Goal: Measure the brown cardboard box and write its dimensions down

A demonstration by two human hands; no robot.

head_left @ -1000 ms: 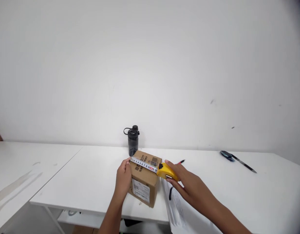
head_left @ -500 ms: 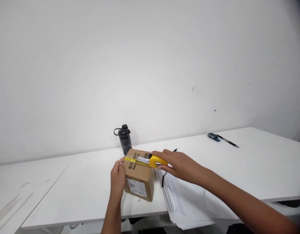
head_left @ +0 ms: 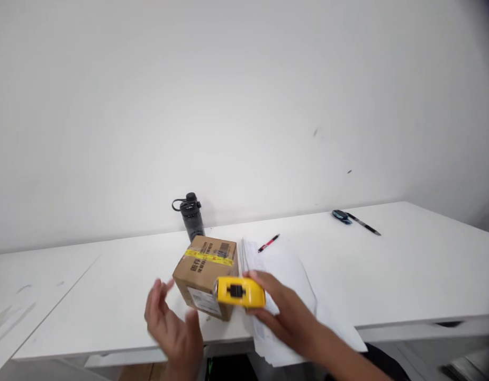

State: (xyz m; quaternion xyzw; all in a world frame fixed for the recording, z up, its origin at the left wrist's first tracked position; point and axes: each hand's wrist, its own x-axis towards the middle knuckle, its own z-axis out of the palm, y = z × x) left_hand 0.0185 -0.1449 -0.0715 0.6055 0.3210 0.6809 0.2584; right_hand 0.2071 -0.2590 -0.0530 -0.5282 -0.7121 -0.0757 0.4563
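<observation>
A brown cardboard box [head_left: 189, 271] stands on the table, a yellow strip [head_left: 208, 257] running across its printed top and a white label on its front side. In front of the box's right side, my right hand [head_left: 282, 307] grips a yellow tape measure [head_left: 240, 292] between thumb and fingers, its black slider facing me. No blade shows outside the case. My left hand [head_left: 175, 330] is off the box at its near left, palm up, fingers apart and slightly blurred, holding nothing.
A dark water bottle [head_left: 192, 218] stands behind the box. Sheets of paper [head_left: 296, 275] lie to the right, with a red and black pen [head_left: 269, 243] on them. Farther right lie a small dark blue object [head_left: 341, 216] and a black pen [head_left: 363, 224] on the white table [head_left: 387, 275].
My left hand has let go of the box's left edge and dropped toward me. My right hand has brought the tape measure off the box top, nearer to me and turned.
</observation>
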